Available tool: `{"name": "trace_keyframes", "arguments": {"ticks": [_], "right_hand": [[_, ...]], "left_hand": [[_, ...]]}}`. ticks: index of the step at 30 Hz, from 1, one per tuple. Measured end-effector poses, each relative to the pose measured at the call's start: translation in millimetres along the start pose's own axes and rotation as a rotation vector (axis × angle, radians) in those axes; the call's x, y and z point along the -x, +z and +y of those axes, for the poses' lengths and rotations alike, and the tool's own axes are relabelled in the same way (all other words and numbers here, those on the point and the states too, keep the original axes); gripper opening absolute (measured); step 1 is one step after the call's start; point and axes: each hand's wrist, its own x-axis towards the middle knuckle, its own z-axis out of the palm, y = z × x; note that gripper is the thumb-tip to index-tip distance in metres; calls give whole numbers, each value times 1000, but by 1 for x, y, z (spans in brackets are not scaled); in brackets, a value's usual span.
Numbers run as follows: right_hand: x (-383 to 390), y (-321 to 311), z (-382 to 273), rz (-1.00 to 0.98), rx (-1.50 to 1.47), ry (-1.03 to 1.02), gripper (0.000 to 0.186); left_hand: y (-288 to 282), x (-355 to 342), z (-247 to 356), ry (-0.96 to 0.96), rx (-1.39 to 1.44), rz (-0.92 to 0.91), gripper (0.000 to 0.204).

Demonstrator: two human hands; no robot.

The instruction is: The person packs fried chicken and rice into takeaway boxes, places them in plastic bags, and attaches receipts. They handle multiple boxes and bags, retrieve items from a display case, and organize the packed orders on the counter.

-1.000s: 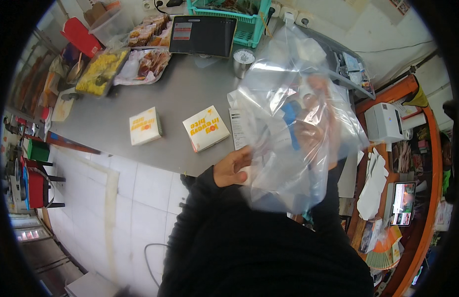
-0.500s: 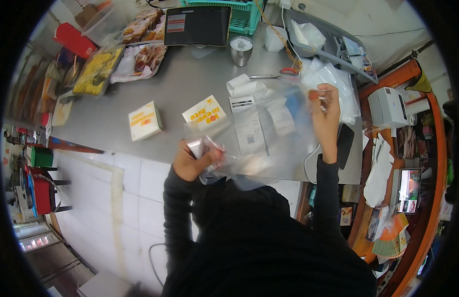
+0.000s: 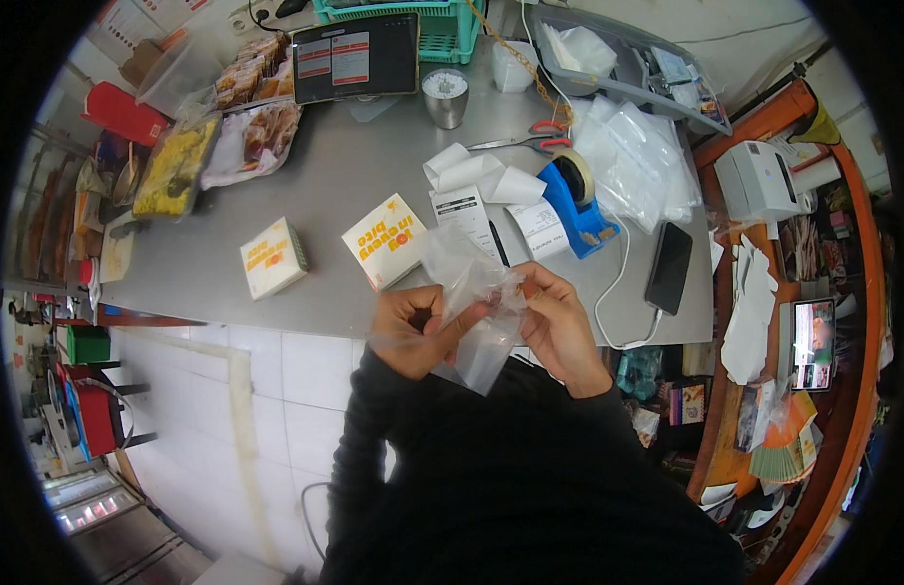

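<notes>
A clear plastic bag (image 3: 486,356) is bunched between my two hands above the near edge of the metal table. My left hand (image 3: 410,330) is closed round its left side, thumb pressed on the film. With fingertips pinched together, my right hand (image 3: 559,327) grips the bag's gathered upper part. Just beyond my left hand lies a white box with yellow lettering (image 3: 384,241), partly behind the plastic. A second, similar box (image 3: 274,258) sits farther left. Past the bag are a long paper receipt (image 3: 459,216) and a blue tape dispenser (image 3: 578,208).
Scissors (image 3: 515,142) and a metal cup (image 3: 445,97) stand farther back, near a tablet (image 3: 355,58). A stack of clear bags (image 3: 632,161) and a phone (image 3: 669,268) on a white cable lie at right. Trays of packed food (image 3: 179,166) fill the back left.
My right hand has come left and down to meet my left hand. The bag, earlier stretched wide across the receipts, is now gathered, uncovering the tape dispenser and phone.
</notes>
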Motion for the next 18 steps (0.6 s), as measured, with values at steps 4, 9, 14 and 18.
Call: {"name": "trace_keyframes", "arguments": {"ticks": [4,9,14,18], "right_hand": [[4,-5,-1,-39,764,-303,14],[1,3,7,81,1197,-545,12],[-2,7,10,42,1177,-606,14],[0,13,14,48,1257,-648,14]], "left_hand": [[9,3,-1,286,-43,24,22],[2,6,4,98,-16,-79,23],[11,6,1,177,-1,190,15],[6,4,-12,209,60,49,17]]}}
